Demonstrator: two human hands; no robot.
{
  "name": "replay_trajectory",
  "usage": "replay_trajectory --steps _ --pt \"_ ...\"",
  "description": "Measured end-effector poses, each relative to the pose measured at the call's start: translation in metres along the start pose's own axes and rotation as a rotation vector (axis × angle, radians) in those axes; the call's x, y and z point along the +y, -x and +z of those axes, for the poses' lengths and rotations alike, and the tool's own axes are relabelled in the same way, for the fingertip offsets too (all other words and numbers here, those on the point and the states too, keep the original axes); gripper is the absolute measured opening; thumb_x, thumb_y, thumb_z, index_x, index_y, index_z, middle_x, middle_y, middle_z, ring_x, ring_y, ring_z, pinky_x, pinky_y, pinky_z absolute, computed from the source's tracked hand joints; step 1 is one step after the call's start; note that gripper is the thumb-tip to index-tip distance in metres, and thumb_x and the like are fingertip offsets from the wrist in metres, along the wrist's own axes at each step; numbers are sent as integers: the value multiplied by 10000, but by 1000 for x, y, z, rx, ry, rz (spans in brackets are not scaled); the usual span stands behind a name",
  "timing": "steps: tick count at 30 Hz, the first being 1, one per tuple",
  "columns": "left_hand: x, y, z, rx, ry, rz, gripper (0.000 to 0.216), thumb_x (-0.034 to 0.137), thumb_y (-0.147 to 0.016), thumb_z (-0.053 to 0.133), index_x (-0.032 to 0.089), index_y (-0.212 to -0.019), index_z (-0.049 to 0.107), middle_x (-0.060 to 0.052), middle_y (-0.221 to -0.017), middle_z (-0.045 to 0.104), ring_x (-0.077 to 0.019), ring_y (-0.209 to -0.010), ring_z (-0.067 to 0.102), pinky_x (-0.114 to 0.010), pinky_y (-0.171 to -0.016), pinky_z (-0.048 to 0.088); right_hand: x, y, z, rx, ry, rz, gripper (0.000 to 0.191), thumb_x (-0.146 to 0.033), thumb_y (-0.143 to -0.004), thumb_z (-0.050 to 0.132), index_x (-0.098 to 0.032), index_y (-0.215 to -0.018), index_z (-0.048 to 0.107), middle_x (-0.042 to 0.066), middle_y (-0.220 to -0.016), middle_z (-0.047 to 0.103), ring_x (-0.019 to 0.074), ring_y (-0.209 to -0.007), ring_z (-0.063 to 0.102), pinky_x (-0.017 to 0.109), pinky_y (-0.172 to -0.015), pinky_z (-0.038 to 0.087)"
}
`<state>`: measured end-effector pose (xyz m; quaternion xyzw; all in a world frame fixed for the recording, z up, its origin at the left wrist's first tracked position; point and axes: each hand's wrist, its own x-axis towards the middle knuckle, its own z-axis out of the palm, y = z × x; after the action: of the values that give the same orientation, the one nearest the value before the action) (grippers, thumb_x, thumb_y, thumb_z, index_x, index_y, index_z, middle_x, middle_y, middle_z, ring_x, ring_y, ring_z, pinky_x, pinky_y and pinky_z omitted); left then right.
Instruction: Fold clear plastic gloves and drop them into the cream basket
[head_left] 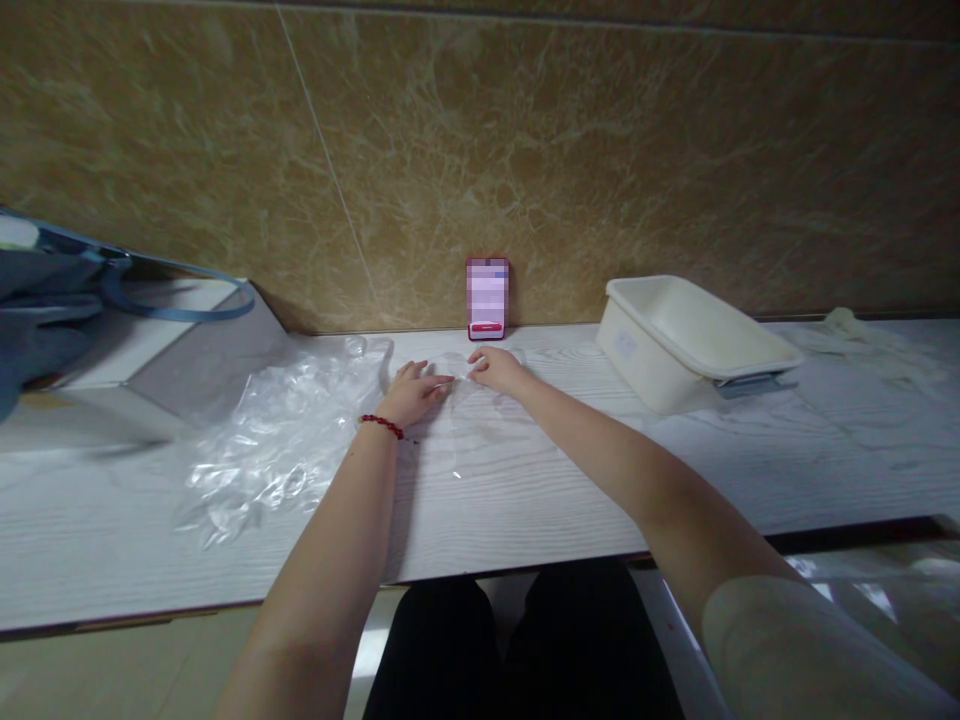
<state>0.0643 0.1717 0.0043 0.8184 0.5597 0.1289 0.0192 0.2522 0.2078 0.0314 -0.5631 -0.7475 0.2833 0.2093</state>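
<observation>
Just beyond right fingers (478, 357): upright phone (487, 298), wall (600, 150) behind, both barring way; left of left fingers (439, 381): crumpled clear plastic (300, 430), then box (214, 355); right of both: passage over tabletop (555, 500) until white bin (649, 365); bodyward: gap between forearms (600, 445)

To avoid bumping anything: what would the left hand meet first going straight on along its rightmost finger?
Most likely the right hand, across a narrow gap; clear plastic shows in between, but whether the left hand would touch it first is unclear.
</observation>
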Motion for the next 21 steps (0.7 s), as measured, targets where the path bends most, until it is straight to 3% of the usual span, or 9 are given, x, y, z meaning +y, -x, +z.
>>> replay_trajectory --steps 7,11,21 --pt "10 -2 -2 -147 -1 -65 418 510 -819 324 377 -1180 486 -5 -1323 392 -267 -1273 203 -489 -1006 162 6 -2 2 23 54 -2 259 -179 -664 632 -181 -917 574 -10 -757 640 77 -585 541 167 -512 371" --pt "15 -1 -4 -180 -19 -103 467 568 -800 297 394 -1204 453 -19 -1383 295 -315 -1280 165 -513 -989 166 9 -1 0 37 94 -9 282 -217 -650 647 -187 -923 584 -11 -744 632 89 -603 541 181 -549 384" --pt "20 0 -8 -224 -61 -121 496 593 -778 308 406 -1222 423 -17 -1395 272 -354 -1266 184 -528 -979 167 13 -2 -9 54 196 50 215 -272 -679 594 -183 -872 625 -2 -744 643 90 -598 543 177 -550 376"
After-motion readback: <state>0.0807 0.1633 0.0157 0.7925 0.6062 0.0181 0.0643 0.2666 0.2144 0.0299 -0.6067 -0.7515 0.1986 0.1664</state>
